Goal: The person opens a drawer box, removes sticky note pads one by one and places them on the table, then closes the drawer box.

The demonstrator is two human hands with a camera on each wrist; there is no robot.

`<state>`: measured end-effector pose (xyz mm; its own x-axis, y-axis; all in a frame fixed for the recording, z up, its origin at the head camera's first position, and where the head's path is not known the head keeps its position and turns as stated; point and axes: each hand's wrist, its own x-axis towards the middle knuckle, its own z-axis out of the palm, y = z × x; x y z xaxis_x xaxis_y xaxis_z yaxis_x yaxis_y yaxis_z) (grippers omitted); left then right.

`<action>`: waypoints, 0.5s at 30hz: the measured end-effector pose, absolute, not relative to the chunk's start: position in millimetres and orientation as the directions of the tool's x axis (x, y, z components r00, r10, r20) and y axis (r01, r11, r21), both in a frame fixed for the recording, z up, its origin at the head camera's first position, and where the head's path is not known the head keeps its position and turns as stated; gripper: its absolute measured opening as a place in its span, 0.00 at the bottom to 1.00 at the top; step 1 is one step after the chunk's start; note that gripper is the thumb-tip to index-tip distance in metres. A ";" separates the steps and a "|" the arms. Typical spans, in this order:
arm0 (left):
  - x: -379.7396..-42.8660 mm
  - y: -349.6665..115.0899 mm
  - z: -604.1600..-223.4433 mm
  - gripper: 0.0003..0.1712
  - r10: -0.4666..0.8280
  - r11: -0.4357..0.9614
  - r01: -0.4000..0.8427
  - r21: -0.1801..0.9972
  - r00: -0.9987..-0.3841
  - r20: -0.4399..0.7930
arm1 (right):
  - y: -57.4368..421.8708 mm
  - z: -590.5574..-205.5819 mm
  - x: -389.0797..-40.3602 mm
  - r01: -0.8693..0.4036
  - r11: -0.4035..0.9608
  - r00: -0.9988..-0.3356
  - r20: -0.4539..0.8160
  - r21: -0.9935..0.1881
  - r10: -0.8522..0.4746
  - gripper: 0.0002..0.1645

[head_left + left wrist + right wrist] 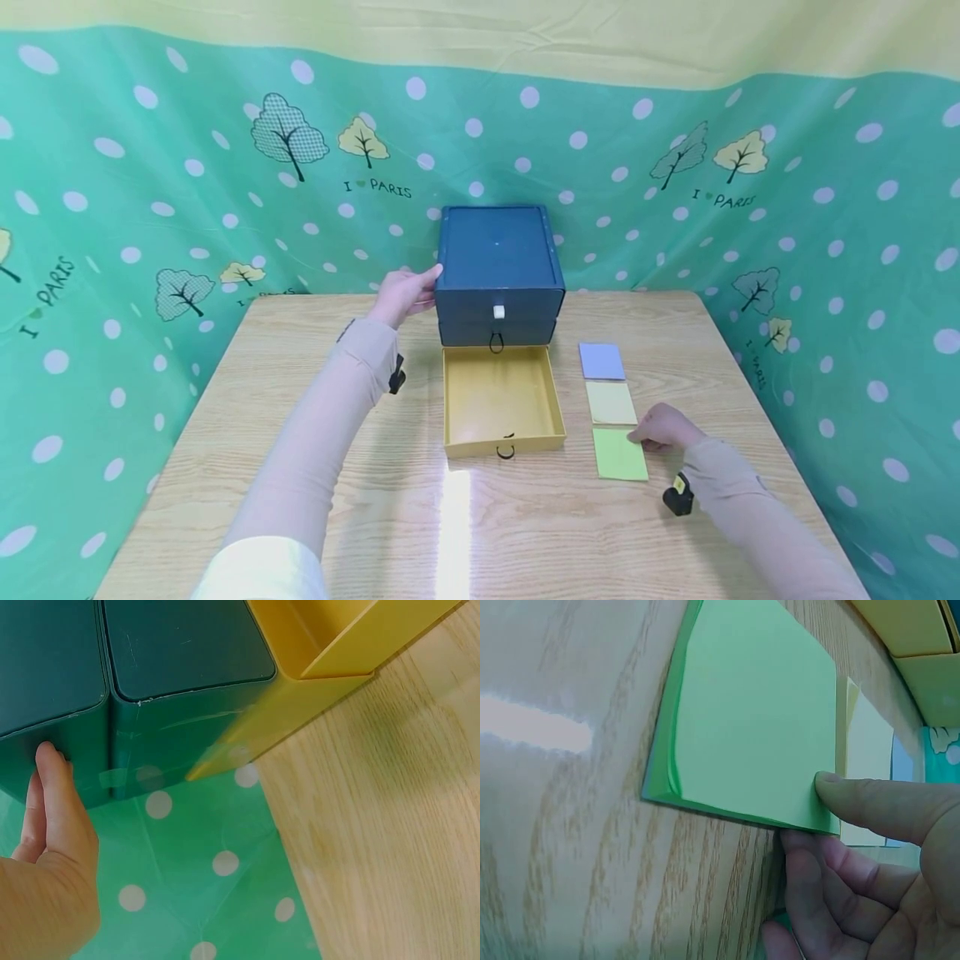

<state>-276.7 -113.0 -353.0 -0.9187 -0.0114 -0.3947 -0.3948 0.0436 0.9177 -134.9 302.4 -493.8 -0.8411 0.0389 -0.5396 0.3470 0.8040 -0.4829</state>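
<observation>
A dark blue drawer box (495,250) stands at the back of the table, its yellow bottom drawer (502,400) pulled out towards me. My left hand (405,296) rests against the box's left side; in the left wrist view its fingers (54,772) are straight, thumb and fingers against the side wall. To the right of the drawer, my right hand (667,427) pinches the near-right pad of green sticky notes (619,455) at one corner. In the right wrist view the thumb (855,799) lies on top and curled fingers sit at the pad's lower edge.
Behind the green pad lie a pale yellow sticky note pad (611,403) and a blue one (602,361), in a row. The upper drawer has a white tab (498,312), the yellow drawer a black loop (506,452). A green dotted curtain (480,150) surrounds the wooden table (390,517).
</observation>
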 end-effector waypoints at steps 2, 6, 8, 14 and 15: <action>-276.5 -113.0 -353.0 0.53 -0.011 0.046 -0.396 0.917 -0.918 -0.396 | 301.9 -493.7 -134.1 0.354 0.802 -0.841 -0.540 -0.480 0.048 0.13; -276.0 -113.2 -352.8 0.53 -0.015 0.046 -0.394 0.918 -0.919 -0.393 | 301.9 -493.4 -132.7 0.365 0.790 -0.840 -0.539 -0.493 0.052 0.13; -275.9 -113.1 -352.8 0.53 -0.017 0.044 -0.392 0.919 -0.920 -0.391 | 302.2 -493.3 -132.4 0.361 0.790 -0.842 -0.538 -0.495 0.047 0.12; -275.7 -113.0 -352.8 0.53 -0.011 0.045 -0.389 0.920 -0.921 -0.389 | 303.2 -493.6 -132.7 0.349 0.799 -0.843 -0.537 -0.490 0.038 0.13; -275.7 -113.1 -352.8 0.53 -0.010 0.046 -0.390 0.920 -0.921 -0.390 | 303.1 -493.3 -132.7 0.352 0.795 -0.841 -0.539 -0.494 0.037 0.13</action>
<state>-275.7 -113.1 -352.8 -0.9209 -0.0103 -0.3897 -0.3898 0.0456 0.9198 -132.7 303.1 -493.3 -0.8415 0.0373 -0.5390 0.3516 0.7952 -0.4939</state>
